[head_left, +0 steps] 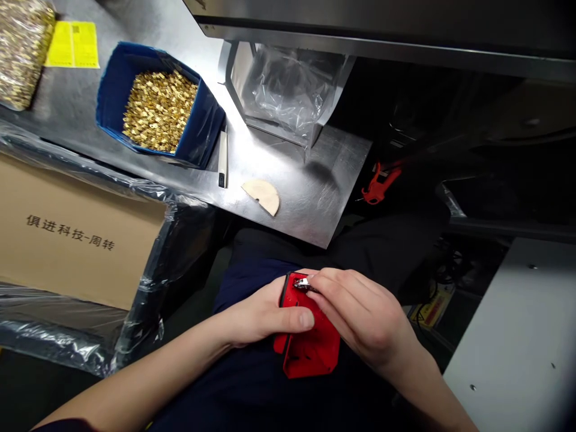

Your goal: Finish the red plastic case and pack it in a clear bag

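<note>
Here's your left hand gripping the red part, your right pinching a small metal piece at its end: seemingly close work, calling next for steadiness.

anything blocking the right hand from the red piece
Nothing visible: the right hand holds a silver tool at the upper end of the red piece. The left hand holds the piece, its thumb lying below the tool.
</note>
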Action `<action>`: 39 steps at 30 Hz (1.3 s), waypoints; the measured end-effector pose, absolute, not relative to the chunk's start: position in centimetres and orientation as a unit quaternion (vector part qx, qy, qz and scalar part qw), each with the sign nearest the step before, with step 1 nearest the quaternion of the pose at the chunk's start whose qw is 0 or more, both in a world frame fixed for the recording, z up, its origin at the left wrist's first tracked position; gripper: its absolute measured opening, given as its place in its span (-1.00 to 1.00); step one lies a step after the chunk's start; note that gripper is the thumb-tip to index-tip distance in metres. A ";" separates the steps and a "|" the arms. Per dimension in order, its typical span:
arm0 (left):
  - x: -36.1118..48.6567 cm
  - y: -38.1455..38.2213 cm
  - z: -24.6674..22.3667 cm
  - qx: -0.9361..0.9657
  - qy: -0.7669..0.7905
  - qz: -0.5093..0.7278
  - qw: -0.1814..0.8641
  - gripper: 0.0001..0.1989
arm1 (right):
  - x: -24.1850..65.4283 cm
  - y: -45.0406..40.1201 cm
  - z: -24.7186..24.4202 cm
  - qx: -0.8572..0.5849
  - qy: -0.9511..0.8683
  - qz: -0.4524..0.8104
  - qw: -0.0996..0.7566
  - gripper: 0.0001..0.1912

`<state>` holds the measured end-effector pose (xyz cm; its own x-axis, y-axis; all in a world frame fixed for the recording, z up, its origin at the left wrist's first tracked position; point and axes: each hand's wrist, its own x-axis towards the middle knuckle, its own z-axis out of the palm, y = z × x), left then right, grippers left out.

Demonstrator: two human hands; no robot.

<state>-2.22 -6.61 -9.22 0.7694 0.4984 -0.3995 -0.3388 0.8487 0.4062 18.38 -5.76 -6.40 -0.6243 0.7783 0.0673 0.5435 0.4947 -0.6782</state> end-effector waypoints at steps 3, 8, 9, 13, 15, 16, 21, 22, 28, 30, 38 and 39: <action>-2.2 -6.6 -9.3 0.175 0.265 0.221 0.922 -0.38 | 18.3 -6.1 -6.5 -0.383 -0.858 0.292 0.176 -0.51; -2.7 -7.1 -9.4 0.136 0.294 0.193 0.926 -0.30 | 20.1 -4.8 -7.4 -0.479 -0.792 0.226 0.304 -0.57; -2.8 -7.3 -9.4 0.123 0.307 0.186 0.925 -0.26 | 20.7 -4.0 -8.1 -0.536 -0.742 0.190 0.355 -0.60; -3.0 -7.6 -9.2 0.111 0.334 0.182 0.918 -0.11 | 21.6 -0.6 -13.0 -0.693 -0.575 0.214 0.380 -0.77; -2.9 -7.5 -9.1 0.124 0.326 0.186 0.919 -0.03 | 20.2 1.0 -15.7 -0.666 -0.628 0.284 0.285 -0.81; -2.8 -7.5 -9.1 0.133 0.320 0.190 0.919 0.00 | 19.1 1.8 -16.9 -0.647 -0.662 0.290 0.243 -0.81; -2.5 -7.6 -8.2 0.197 0.309 0.226 0.902 -0.06 | 13.2 6.1 -20.2 -0.614 -0.738 0.239 0.144 -0.74; -2.6 -7.7 -7.9 0.217 0.316 0.229 0.895 -0.12 | 12.7 6.6 -20.1 -0.610 -0.744 0.239 0.135 -0.70; -2.9 -8.0 -6.8 0.376 0.439 0.188 0.794 -0.26 | 16.6 2.5 -14.2 -0.583 -0.654 0.407 0.258 -0.72; -2.5 -7.9 -7.2 0.405 0.500 0.176 0.745 -0.33 | 19.3 -0.9 -11.2 -0.500 -0.621 0.567 0.208 -0.68; -0.7 -5.5 -10.6 0.382 0.539 0.155 0.734 -0.49 | 22.2 -10.5 -8.1 -0.448 -0.655 0.596 0.125 -0.80; -0.5 -5.2 -11.0 0.370 0.531 0.171 0.743 -0.51 | 22.0 -10.9 -8.5 -0.452 -0.657 0.586 0.145 -0.81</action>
<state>-0.47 -5.17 -10.95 0.3781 0.6462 -0.6629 0.1385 0.6686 0.7306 22.04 -10.91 -8.52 -0.5498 0.7637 -0.3383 0.4231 -0.0946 -0.9011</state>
